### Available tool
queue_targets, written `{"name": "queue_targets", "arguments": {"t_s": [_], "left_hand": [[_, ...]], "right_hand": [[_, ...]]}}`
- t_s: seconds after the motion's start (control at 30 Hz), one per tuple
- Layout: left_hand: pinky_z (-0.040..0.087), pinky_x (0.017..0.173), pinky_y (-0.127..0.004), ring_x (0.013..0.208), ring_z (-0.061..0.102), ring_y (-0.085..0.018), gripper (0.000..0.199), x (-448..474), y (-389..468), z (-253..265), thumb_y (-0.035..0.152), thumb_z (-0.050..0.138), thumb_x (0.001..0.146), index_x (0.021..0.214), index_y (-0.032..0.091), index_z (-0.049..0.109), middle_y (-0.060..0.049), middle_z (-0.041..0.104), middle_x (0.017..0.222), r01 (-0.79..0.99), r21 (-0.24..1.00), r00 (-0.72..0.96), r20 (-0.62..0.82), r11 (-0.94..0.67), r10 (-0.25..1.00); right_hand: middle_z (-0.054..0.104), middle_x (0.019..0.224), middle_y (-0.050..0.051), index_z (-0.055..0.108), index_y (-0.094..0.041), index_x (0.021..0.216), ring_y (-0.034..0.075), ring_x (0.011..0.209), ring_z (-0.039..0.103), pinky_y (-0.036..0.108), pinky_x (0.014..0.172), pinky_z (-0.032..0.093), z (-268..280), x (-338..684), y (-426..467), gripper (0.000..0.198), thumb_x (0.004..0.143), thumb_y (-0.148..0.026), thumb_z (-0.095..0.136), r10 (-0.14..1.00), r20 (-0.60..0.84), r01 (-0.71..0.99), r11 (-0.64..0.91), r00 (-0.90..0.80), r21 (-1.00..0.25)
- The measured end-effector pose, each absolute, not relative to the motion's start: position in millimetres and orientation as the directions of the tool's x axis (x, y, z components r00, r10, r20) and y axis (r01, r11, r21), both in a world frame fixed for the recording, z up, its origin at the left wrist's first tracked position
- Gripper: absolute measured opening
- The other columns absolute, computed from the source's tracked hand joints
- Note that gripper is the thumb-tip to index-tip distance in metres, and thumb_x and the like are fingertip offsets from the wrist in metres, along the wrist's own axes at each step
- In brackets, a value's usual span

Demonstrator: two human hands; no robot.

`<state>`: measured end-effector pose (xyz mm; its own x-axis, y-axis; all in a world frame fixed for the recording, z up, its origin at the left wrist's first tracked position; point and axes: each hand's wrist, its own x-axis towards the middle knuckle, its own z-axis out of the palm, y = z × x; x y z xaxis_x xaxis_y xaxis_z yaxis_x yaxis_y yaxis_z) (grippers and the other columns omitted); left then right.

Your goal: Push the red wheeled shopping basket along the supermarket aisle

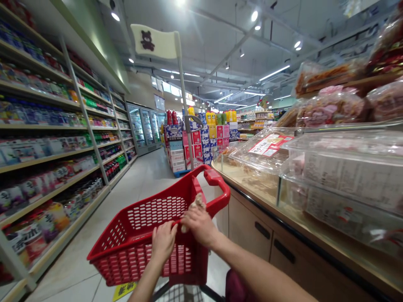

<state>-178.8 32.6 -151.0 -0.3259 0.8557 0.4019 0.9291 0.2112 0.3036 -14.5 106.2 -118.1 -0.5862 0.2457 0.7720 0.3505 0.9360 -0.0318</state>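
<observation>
A red plastic shopping cart basket (151,209) with slotted walls stands in front of me, and its raised red handle (220,197) loops up at the right. My left hand (163,241) is closed over the near rim, thumb on top. Just right of it, my right hand (201,224) is at the same rim with curled fingers. A small beige lumpy thing (198,200) shows above and below those fingers; its kind cannot be made out. The basket's visible inside is red plastic. A grey pole with a cream bear flag (155,41) rises behind the basket.
Shelves of drinks and packs (47,138) line the left. Ahead are stacked cartons (192,147) and glass-door fridges (146,126). A wooden counter (248,230) with clear food boxes (343,180) runs close along the right. Tiled floor (135,178) extends forward beside the shelves.
</observation>
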Motion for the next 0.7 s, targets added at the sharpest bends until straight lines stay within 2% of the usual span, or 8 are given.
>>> {"name": "queue_targets", "arguments": {"t_s": [0.07, 0.13, 0.23, 0.3, 0.37, 0.5, 0.6, 0.7], "left_hand": [[0.031, 0.092, -0.042, 0.095, 0.054, -0.018, 0.031, -173, 30, -149, 0.029, 0.028, 0.084, 0.097, 0.023, 0.056, -0.004, 0.063, 0.101, 0.946, 0.275, -0.274, 0.393, 0.172, 0.878], [0.032, 0.09, -0.038, 0.095, 0.054, -0.017, 0.031, -169, 27, -145, 0.03, 0.028, 0.085, 0.098, 0.023, 0.056, -0.003, 0.063, 0.101, 0.95, 0.252, -0.274, 0.387, 0.185, 0.88], [0.035, 0.085, -0.034, 0.092, 0.055, -0.017, 0.033, -163, 26, -143, 0.033, 0.028, 0.085, 0.098, 0.022, 0.056, -0.003, 0.064, 0.099, 0.95, 0.212, -0.295, 0.384, 0.227, 0.875], [0.036, 0.084, -0.034, 0.093, 0.055, -0.018, 0.033, -158, 25, -142, 0.032, 0.028, 0.086, 0.1, 0.022, 0.056, -0.004, 0.063, 0.101, 0.949, 0.206, -0.301, 0.373, 0.238, 0.877], [0.036, 0.082, -0.034, 0.095, 0.055, -0.018, 0.034, -153, 25, -141, 0.033, 0.028, 0.086, 0.102, 0.022, 0.055, -0.004, 0.063, 0.103, 0.949, 0.212, -0.298, 0.355, 0.234, 0.886], [0.036, 0.081, -0.035, 0.096, 0.055, -0.019, 0.034, -143, 25, -137, 0.033, 0.027, 0.086, 0.102, 0.022, 0.055, -0.004, 0.063, 0.104, 0.943, 0.231, -0.307, 0.331, 0.238, 0.892], [0.035, 0.08, -0.034, 0.095, 0.055, -0.018, 0.032, -138, 26, -135, 0.033, 0.029, 0.086, 0.1, 0.023, 0.056, -0.003, 0.063, 0.103, 0.933, 0.268, -0.319, 0.311, 0.24, 0.895], [0.032, 0.083, -0.033, 0.095, 0.055, -0.015, 0.029, -135, 29, -136, 0.032, 0.032, 0.085, 0.096, 0.024, 0.057, -0.001, 0.064, 0.101, 0.914, 0.318, -0.346, 0.292, 0.251, 0.892]], "right_hand": [[0.062, 0.096, 0.0, 0.059, -0.027, 0.091, 0.016, 0.097, 0.052, 0.035, 0.092, 0.036, -127, -30, 98, 0.016, 0.082, -0.019, 0.049, 0.176, 0.716, 0.276, 0.961, -0.675, 0.024], [0.062, 0.097, 0.001, 0.059, -0.026, 0.09, 0.017, 0.096, 0.052, 0.035, 0.089, 0.038, -121, -20, 98, 0.015, 0.082, -0.019, 0.047, 0.219, 0.749, 0.293, 0.955, -0.625, -0.035], [0.062, 0.099, 0.004, 0.054, -0.022, 0.103, 0.017, 0.091, 0.056, 0.031, 0.082, 0.043, -89, 22, 113, 0.029, 0.081, -0.013, 0.039, 0.463, 0.832, 0.332, 0.871, -0.304, -0.363], [0.063, 0.093, 0.005, 0.045, -0.019, 0.116, 0.016, 0.077, 0.059, 0.029, 0.07, 0.047, -68, 47, 124, 0.039, 0.079, -0.014, 0.036, 0.636, 0.762, 0.3, 0.755, -0.118, -0.584], [0.064, 0.085, 0.005, 0.046, -0.016, 0.114, 0.015, 0.067, 0.059, 0.028, 0.062, 0.047, -58, 62, 133, 0.038, 0.077, -0.016, 0.037, 0.709, 0.7, 0.326, 0.684, -0.088, -0.652], [0.06, 0.106, 0.008, 0.06, -0.019, 0.09, 0.021, 0.098, 0.053, 0.036, 0.087, 0.039, -76, 70, 135, 0.024, 0.074, -0.016, 0.043, 0.535, 0.772, 0.526, 0.79, -0.343, -0.314], [0.04, 0.131, 0.011, 0.053, -0.018, 0.11, 0.028, 0.122, 0.031, 0.049, 0.1, 0.02, -95, 77, 136, 0.037, 0.073, -0.027, 0.053, 0.399, 0.757, 0.613, 0.79, -0.518, 0.004], [0.035, 0.135, 0.013, 0.045, -0.018, 0.121, 0.028, 0.125, 0.026, 0.049, 0.101, 0.019, -88, 99, 152, 0.055, 0.071, -0.035, 0.059, 0.326, 0.653, 0.557, 0.811, -0.684, 0.178]]}}
